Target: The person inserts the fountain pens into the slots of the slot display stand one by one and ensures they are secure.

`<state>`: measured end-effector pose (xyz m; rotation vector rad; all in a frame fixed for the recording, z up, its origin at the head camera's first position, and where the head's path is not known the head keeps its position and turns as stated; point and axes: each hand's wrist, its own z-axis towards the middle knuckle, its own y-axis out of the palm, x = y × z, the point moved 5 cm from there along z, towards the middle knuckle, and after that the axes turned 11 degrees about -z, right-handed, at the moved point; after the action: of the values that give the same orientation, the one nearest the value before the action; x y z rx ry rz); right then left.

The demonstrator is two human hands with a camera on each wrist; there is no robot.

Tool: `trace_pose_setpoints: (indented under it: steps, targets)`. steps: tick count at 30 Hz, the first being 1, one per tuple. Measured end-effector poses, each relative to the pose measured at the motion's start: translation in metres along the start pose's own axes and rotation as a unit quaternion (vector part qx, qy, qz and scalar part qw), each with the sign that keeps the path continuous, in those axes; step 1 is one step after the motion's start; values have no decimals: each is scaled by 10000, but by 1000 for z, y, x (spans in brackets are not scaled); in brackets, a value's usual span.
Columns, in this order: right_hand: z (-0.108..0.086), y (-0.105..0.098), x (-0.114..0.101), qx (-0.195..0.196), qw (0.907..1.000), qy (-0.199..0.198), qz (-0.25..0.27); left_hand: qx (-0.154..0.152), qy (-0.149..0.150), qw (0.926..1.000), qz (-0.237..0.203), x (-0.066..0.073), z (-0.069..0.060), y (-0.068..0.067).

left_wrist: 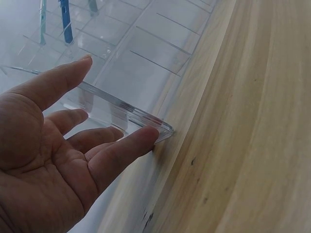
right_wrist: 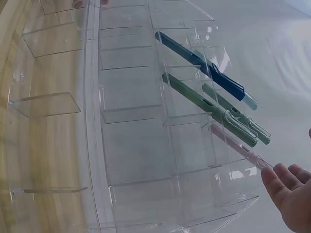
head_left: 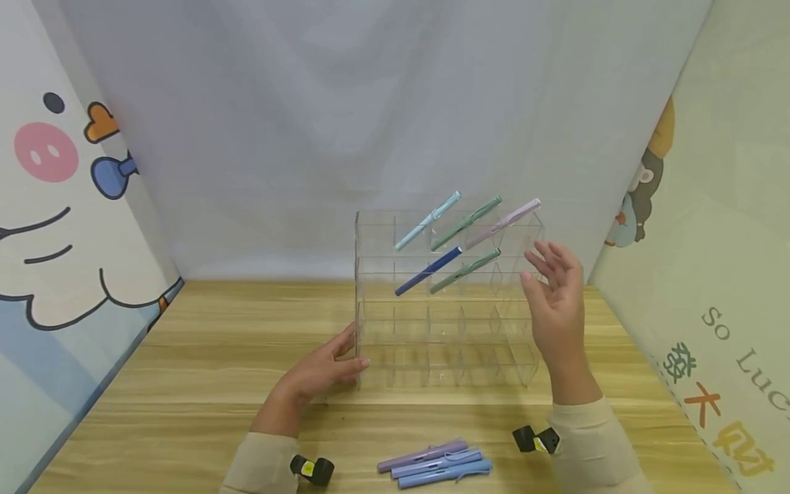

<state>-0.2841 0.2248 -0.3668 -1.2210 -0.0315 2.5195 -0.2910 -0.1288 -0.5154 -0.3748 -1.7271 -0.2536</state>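
A clear acrylic pen rack (head_left: 444,334) stands on the table. My left hand (head_left: 324,370) holds its left side near the bottom, the thumb over the front edge and the fingers along the outer side. To the right of the rack my right hand (head_left: 558,302) is raised with loosely bent fingers and holds nothing. Slanting up from the top row are a light blue pen (head_left: 428,221), a green pen (head_left: 466,223) and a pink pen (head_left: 503,224). A dark blue pen (head_left: 428,272) and another green pen (head_left: 465,271) lean in the row below.
In front of the rack, a purple pen (head_left: 422,455) and two light blue pens, the nearer one (head_left: 444,473) included, lie side by side on the wooden table (head_left: 204,384). Behind hangs a pale curtain (head_left: 259,137); printed panels flank both sides.
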Motion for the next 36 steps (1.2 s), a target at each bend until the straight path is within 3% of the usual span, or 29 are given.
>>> trace_pose_setpoints:
  steps: [9,19,26,31,36]
  targets:
    - [-21,-13,-10,-109,9980,-535,-331,-60,15,10000,-55,-2,2,1]
    - [-34,-19,-13,-217,9942,-998,-340,-120,27,9999,-114,-1,2,1]
    - [-38,-18,-16,-704,9912,-942,-606,-135,45,9998,-115,-3,2,0]
    - [-41,-15,-16,-1466,9746,-803,-1488,-56,15,9999,-100,-4,2,-1]
    - [-49,-7,-18,-2419,9380,-602,-2410,30,6,10000,29,-2,1,0]
